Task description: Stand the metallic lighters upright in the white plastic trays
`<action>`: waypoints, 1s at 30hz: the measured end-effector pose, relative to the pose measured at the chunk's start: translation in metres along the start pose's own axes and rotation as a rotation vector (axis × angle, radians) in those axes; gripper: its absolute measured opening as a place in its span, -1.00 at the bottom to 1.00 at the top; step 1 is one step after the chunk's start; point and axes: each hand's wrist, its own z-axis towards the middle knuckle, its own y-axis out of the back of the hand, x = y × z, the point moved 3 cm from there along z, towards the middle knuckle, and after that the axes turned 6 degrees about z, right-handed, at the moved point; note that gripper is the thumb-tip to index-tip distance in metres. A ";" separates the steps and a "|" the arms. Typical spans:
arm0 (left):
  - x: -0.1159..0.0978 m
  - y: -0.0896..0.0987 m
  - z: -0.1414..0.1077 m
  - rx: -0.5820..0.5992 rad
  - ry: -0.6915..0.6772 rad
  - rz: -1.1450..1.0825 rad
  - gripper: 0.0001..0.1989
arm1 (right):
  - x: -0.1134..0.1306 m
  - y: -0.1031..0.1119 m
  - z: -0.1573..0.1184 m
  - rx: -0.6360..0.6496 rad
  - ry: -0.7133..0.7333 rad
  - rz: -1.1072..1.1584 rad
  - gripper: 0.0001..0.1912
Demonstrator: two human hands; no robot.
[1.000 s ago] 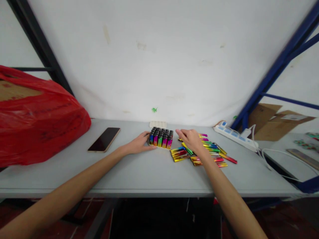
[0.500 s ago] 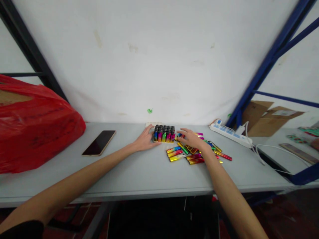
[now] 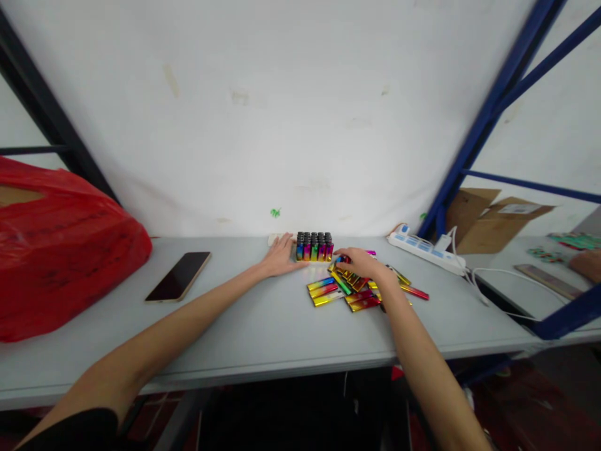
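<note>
Upright lighters with black tops and shiny rainbow bodies stand packed in rows as one block near the wall. My left hand lies along the block's left side, fingers stretched and the thumb at its front corner. At the block's right side is my right hand, its fingers bent and apart over a heap of loose shiny lighters lying flat. Nothing clearly sits in the right hand's grasp, though its palm side is hidden. A small white piece lies behind the left fingers.
A phone lies left on the grey table, with a red plastic bag beyond it. To the right are a white power strip with cables, a blue frame post, cardboard boxes and another person's hand.
The block of upright lighters has shifted right and toward the wall, with my left hand following. My right hand has come closer to the block's right side. The camera view has swung slightly.
</note>
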 end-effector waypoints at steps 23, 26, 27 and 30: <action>-0.017 0.066 -0.120 0.130 -0.159 -0.076 -0.39 | -0.002 -0.003 0.006 -0.038 -0.014 0.209 -0.88; -0.020 0.068 -0.122 0.147 -0.198 -0.096 -0.40 | 0.001 -0.003 0.006 -0.050 -0.001 0.249 -0.89; -0.021 0.069 -0.124 0.152 -0.212 -0.108 -0.41 | 0.002 -0.002 0.006 -0.052 0.004 0.249 -0.90; -0.028 0.066 -0.120 0.172 -0.258 -0.158 -0.46 | 0.003 -0.001 0.006 -0.081 0.038 0.204 -0.91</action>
